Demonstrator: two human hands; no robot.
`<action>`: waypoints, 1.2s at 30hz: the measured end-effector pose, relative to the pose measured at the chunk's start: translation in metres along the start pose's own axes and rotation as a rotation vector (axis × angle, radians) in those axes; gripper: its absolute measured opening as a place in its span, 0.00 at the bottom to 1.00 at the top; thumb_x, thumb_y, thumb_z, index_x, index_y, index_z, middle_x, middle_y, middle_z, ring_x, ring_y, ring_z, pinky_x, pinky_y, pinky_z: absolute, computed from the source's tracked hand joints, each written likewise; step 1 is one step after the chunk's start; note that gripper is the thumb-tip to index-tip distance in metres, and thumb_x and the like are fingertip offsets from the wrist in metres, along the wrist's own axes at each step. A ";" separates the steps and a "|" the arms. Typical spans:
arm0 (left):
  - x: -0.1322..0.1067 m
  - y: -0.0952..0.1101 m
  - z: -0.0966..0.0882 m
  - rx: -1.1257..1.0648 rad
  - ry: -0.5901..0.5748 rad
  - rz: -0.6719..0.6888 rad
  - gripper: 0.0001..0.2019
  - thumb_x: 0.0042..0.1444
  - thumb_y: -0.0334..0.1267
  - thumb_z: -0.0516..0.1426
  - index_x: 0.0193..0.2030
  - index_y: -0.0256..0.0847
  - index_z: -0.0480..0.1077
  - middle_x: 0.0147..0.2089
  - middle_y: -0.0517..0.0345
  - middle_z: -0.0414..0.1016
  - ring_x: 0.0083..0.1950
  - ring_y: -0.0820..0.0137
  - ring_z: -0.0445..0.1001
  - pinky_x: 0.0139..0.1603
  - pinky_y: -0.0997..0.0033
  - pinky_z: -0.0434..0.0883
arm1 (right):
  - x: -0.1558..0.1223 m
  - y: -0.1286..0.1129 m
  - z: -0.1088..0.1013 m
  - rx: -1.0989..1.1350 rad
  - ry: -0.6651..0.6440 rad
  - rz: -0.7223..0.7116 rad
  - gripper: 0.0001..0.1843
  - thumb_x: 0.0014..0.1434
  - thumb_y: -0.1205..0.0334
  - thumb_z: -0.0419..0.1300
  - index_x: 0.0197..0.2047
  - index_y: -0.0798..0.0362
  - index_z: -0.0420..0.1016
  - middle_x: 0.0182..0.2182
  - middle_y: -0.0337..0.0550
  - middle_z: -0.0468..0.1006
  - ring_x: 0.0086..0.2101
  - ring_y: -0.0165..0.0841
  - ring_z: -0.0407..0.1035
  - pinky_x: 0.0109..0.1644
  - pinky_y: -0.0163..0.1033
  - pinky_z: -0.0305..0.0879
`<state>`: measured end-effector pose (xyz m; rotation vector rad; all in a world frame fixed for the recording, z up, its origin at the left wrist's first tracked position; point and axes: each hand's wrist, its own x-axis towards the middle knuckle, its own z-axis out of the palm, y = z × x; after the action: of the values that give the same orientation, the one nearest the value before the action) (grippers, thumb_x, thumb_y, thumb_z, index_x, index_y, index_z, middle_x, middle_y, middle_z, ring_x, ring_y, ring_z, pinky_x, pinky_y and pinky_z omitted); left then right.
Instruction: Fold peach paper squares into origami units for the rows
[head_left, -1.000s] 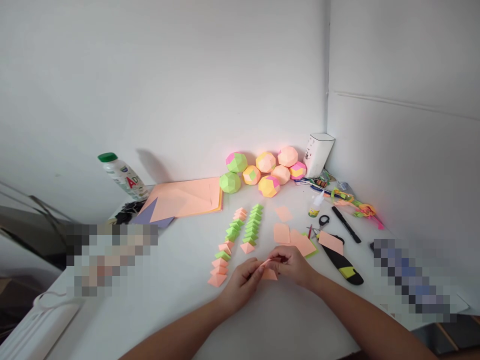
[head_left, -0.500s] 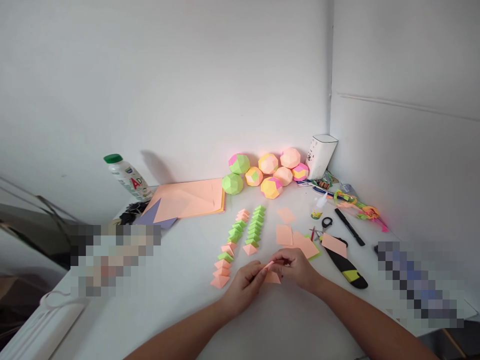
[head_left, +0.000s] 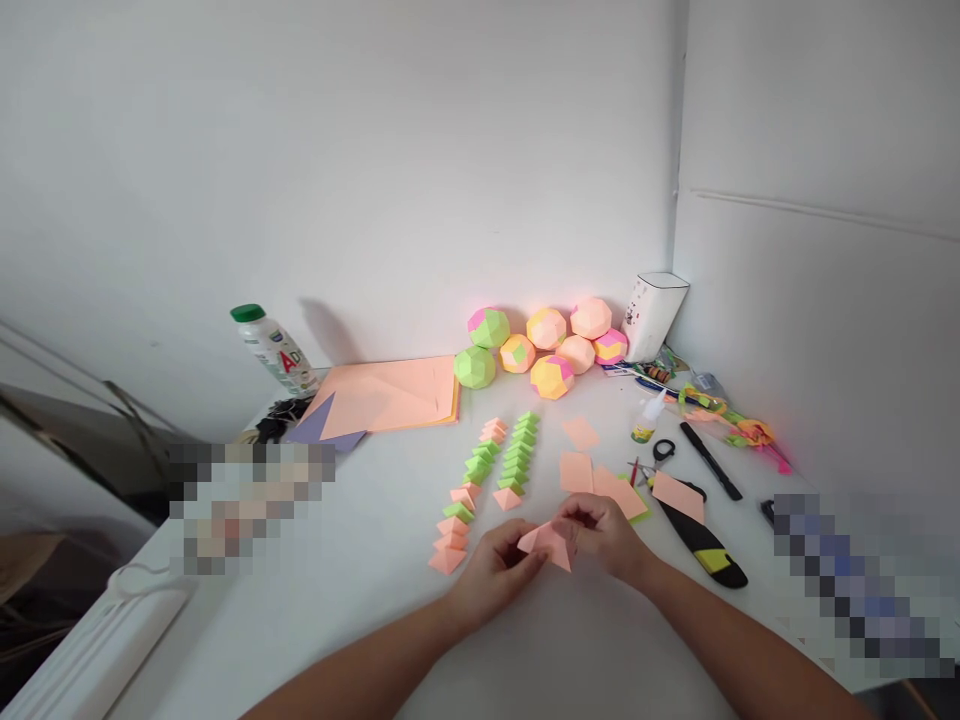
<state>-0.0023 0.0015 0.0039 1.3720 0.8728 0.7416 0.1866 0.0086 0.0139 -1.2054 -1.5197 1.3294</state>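
Observation:
Both of my hands pinch one small peach folded paper piece just above the white table. My left hand grips its left side and my right hand its right side. Just beyond my hands run two rows of folded peach and green paper units. Flat peach paper squares lie to the right of those rows, close to my right hand.
Several coloured paper balls sit at the back by a white box. A stack of peach sheets and a bottle lie back left. Scissors, glue, a pen and a black-yellow cutter are at right.
The paper piece between my fingers has turned from an edge-on strip to a flatter, spread shape. The view has shifted slightly; my hands stay in the same spot.

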 end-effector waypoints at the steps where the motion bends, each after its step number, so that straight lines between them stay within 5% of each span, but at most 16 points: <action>1: 0.001 -0.002 0.000 -0.055 0.006 -0.020 0.18 0.53 0.53 0.57 0.37 0.38 0.72 0.27 0.60 0.68 0.26 0.73 0.64 0.25 0.74 0.61 | 0.000 -0.001 0.000 0.001 0.001 -0.001 0.13 0.55 0.55 0.60 0.26 0.54 0.68 0.19 0.35 0.68 0.20 0.28 0.65 0.25 0.33 0.61; 5: 0.005 -0.008 -0.002 -0.142 0.052 -0.076 0.19 0.50 0.54 0.59 0.34 0.37 0.72 0.20 0.65 0.62 0.21 0.77 0.58 0.23 0.75 0.57 | 0.000 0.000 0.001 -0.075 -0.002 -0.057 0.12 0.58 0.55 0.58 0.28 0.54 0.66 0.22 0.36 0.69 0.22 0.28 0.65 0.26 0.33 0.63; 11: 0.006 -0.013 -0.001 -0.143 0.050 -0.091 0.18 0.50 0.52 0.60 0.33 0.37 0.72 0.21 0.65 0.64 0.20 0.78 0.57 0.22 0.76 0.56 | 0.001 0.001 0.002 -0.174 -0.090 -0.177 0.11 0.58 0.56 0.59 0.39 0.54 0.77 0.30 0.44 0.80 0.31 0.34 0.72 0.34 0.36 0.68; 21: 0.009 -0.023 0.001 -0.255 0.155 -0.002 0.18 0.46 0.50 0.63 0.36 0.37 0.68 0.21 0.67 0.66 0.19 0.79 0.64 0.21 0.77 0.62 | -0.001 0.007 0.001 -0.127 -0.155 -0.169 0.15 0.61 0.54 0.57 0.44 0.52 0.80 0.26 0.41 0.78 0.21 0.28 0.72 0.24 0.31 0.71; 28: 0.007 -0.027 -0.001 -0.249 0.151 -0.001 0.16 0.48 0.48 0.63 0.37 0.38 0.69 0.21 0.65 0.69 0.22 0.76 0.68 0.24 0.75 0.66 | 0.000 0.008 -0.001 -0.187 -0.151 -0.120 0.19 0.60 0.51 0.57 0.37 0.57 0.81 0.17 0.40 0.74 0.16 0.30 0.72 0.19 0.30 0.68; 36: 0.008 -0.027 -0.001 -0.245 0.148 -0.027 0.14 0.50 0.46 0.62 0.35 0.37 0.71 0.20 0.63 0.71 0.21 0.76 0.67 0.24 0.76 0.65 | -0.002 0.005 -0.001 -0.157 -0.173 -0.086 0.19 0.59 0.50 0.57 0.33 0.57 0.79 0.19 0.39 0.74 0.17 0.29 0.71 0.18 0.29 0.66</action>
<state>-0.0004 0.0066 -0.0238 1.0969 0.8823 0.9070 0.1890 0.0074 0.0096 -1.1296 -1.8073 1.3055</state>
